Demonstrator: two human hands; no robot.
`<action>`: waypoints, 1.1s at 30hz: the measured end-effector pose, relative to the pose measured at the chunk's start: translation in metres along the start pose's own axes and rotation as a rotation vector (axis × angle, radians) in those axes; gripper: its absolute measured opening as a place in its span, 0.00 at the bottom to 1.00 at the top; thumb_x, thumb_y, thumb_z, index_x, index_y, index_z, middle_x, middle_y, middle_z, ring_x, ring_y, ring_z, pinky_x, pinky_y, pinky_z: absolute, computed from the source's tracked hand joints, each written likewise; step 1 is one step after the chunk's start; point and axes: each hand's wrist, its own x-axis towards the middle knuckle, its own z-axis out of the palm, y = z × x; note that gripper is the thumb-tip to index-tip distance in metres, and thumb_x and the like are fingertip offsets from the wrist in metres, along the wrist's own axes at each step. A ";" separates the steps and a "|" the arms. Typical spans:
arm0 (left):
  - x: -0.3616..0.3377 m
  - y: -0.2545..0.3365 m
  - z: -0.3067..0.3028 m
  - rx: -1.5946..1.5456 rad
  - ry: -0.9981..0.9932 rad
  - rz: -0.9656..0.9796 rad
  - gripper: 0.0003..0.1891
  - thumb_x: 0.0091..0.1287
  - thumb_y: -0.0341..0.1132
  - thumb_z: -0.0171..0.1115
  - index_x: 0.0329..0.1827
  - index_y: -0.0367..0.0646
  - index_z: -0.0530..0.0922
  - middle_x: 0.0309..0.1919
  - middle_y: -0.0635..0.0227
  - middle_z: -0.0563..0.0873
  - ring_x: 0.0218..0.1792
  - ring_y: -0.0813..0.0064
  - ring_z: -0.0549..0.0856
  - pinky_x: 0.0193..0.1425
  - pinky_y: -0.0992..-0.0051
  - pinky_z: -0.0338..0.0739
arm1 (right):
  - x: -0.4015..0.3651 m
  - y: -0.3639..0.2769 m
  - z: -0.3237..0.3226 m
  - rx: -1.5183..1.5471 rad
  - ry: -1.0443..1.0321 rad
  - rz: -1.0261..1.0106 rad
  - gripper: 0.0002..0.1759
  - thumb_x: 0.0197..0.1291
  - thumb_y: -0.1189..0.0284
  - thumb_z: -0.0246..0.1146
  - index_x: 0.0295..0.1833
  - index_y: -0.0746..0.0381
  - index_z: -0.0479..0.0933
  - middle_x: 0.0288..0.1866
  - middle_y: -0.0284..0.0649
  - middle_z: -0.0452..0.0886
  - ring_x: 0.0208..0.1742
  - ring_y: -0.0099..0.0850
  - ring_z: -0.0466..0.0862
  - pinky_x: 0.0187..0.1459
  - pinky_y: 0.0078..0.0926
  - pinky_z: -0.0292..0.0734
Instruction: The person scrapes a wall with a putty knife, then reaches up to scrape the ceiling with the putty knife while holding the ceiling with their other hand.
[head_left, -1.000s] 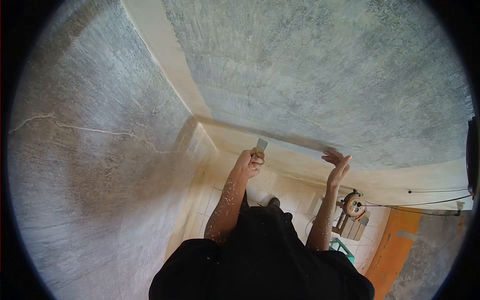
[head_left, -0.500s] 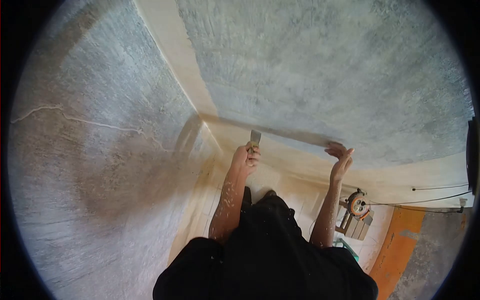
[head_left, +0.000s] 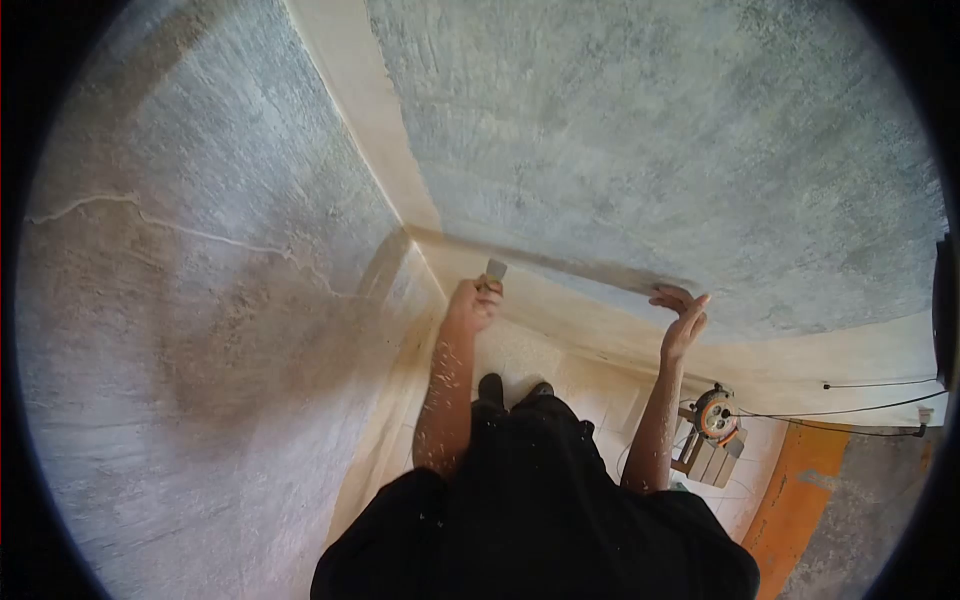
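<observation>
My left hand (head_left: 473, 305) is wrapped round the handle of a scraper (head_left: 496, 269), whose flat metal blade points up toward the front wall (head_left: 600, 150). The blade is near the line where the grey, patchy surface meets the cream lower band (head_left: 560, 290). Farther right, my right hand (head_left: 683, 325) is held up against the same wall with its fingers stretched out, holding nothing. Pale flecks dot both forearms.
A side wall (head_left: 220, 330) with a pale crack line meets the front wall at a corner on the left. On the right a cable reel (head_left: 717, 415) sits on a wooden stool (head_left: 712, 462), with black cables (head_left: 840, 409) running along the wall. My feet (head_left: 491, 388) stand on light tiles.
My left hand and the scraper have shifted slightly left, toward the corner. The right hand stays at the same spot on the wall.
</observation>
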 end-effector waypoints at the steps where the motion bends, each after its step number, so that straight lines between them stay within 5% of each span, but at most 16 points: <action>1: -0.006 -0.005 -0.004 0.001 -0.022 0.015 0.14 0.76 0.42 0.43 0.35 0.43 0.69 0.24 0.75 0.74 0.13 0.89 0.65 0.09 0.87 0.52 | -0.004 -0.001 -0.003 0.016 0.000 0.007 0.47 0.75 0.47 0.28 0.34 0.76 0.81 0.28 0.50 0.85 0.27 0.38 0.86 0.39 0.30 0.82; 4: -0.018 -0.001 -0.002 0.021 -0.157 0.036 0.14 0.76 0.41 0.43 0.37 0.40 0.69 0.26 0.72 0.75 0.14 0.89 0.66 0.09 0.87 0.55 | 0.006 -0.001 0.005 0.068 0.012 -0.021 0.47 0.75 0.47 0.29 0.34 0.76 0.81 0.28 0.51 0.85 0.27 0.37 0.86 0.37 0.29 0.83; 13: -0.012 0.028 -0.013 -0.172 -0.133 -0.079 0.15 0.75 0.43 0.42 0.33 0.44 0.69 0.22 0.76 0.73 0.13 0.88 0.67 0.10 0.86 0.57 | 0.002 0.001 0.005 0.056 0.033 -0.014 0.49 0.73 0.43 0.29 0.32 0.76 0.81 0.26 0.50 0.84 0.23 0.37 0.85 0.31 0.29 0.83; 28: 0.008 -0.068 0.019 0.003 0.017 0.094 0.14 0.76 0.42 0.40 0.34 0.47 0.68 0.23 0.76 0.72 0.14 0.88 0.64 0.10 0.84 0.53 | 0.004 -0.002 0.000 0.099 -0.027 0.006 0.50 0.73 0.42 0.29 0.34 0.77 0.81 0.28 0.52 0.85 0.25 0.39 0.86 0.32 0.30 0.83; 33: 0.018 -0.093 0.022 -0.062 -0.094 0.018 0.14 0.77 0.42 0.40 0.32 0.47 0.65 0.23 0.77 0.70 0.14 0.89 0.63 0.10 0.85 0.53 | 0.005 -0.003 -0.005 0.078 -0.071 0.012 0.51 0.72 0.41 0.27 0.35 0.77 0.81 0.28 0.52 0.85 0.26 0.40 0.86 0.34 0.31 0.83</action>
